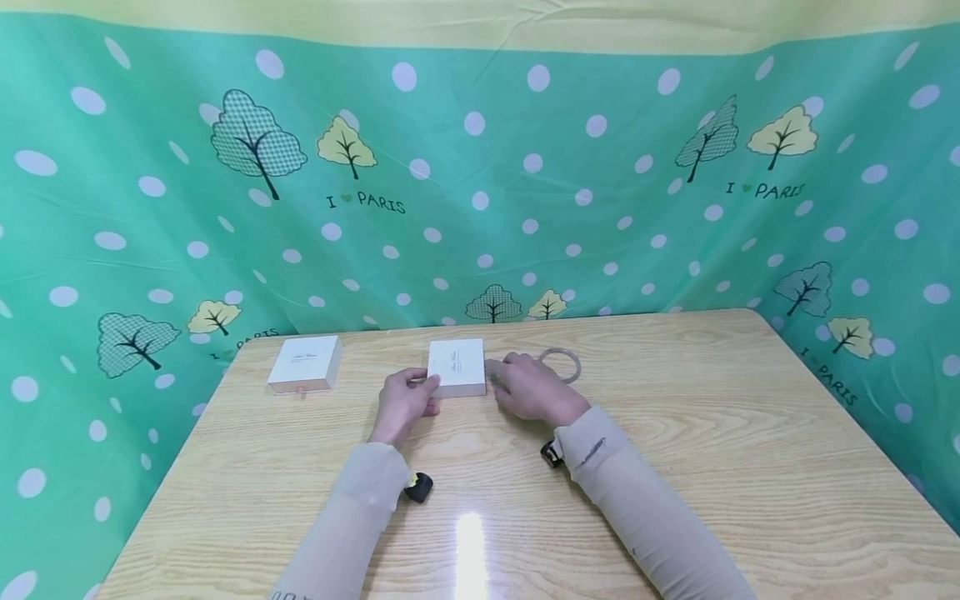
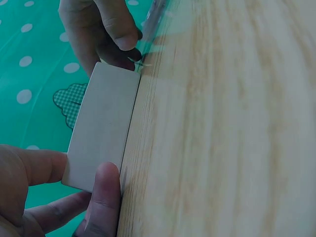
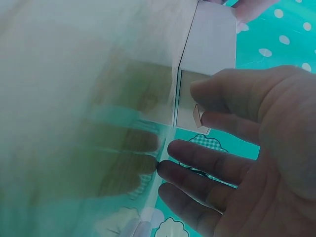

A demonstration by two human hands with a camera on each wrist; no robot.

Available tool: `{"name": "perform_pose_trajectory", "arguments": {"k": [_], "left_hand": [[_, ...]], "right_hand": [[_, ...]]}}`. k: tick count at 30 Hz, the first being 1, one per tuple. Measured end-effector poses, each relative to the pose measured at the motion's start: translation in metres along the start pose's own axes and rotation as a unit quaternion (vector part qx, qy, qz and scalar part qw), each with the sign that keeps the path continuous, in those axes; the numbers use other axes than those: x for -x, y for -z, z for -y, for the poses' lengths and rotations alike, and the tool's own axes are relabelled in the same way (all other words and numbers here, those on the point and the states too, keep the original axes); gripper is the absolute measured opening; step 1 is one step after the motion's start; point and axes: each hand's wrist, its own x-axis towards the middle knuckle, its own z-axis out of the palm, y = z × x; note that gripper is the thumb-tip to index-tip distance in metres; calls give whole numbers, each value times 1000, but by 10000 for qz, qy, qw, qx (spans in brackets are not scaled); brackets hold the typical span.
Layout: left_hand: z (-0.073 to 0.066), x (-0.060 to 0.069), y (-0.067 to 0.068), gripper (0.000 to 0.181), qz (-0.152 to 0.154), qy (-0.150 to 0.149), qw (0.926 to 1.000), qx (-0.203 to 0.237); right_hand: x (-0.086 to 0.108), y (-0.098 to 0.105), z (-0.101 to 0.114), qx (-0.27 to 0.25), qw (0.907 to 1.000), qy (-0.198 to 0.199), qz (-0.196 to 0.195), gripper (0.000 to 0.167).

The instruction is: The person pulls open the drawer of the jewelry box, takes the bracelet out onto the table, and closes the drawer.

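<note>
A flat white box with small lettering on its lid lies on the table between the two hands. My left hand grips its left end; in the left wrist view the thumb lies on the side facing me. At the box's other end is my right hand. The right wrist view shows a pale end face with a small pull tab. There the right thumb and forefinger stand apart beside the tab, the forefinger very near or touching it. The other right fingers are extended.
A second white box, its tab facing me, lies at the back left. Behind my right hand lies a translucent ring. A green dotted curtain hangs along the back edge of the wooden table.
</note>
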Motion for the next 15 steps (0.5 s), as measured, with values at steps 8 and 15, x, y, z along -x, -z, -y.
{"name": "perform_pose_trajectory", "arguments": {"k": [8, 15], "left_hand": [[1, 0, 0, 42, -8, -8, 10000, -2], [0, -1, 1, 43, 12, 43, 10000, 28]], "right_hand": [[-3, 0, 0, -341, 9986, -135, -370, 37], [-11, 0, 0, -833, 9944, -455, -467, 39]]}}
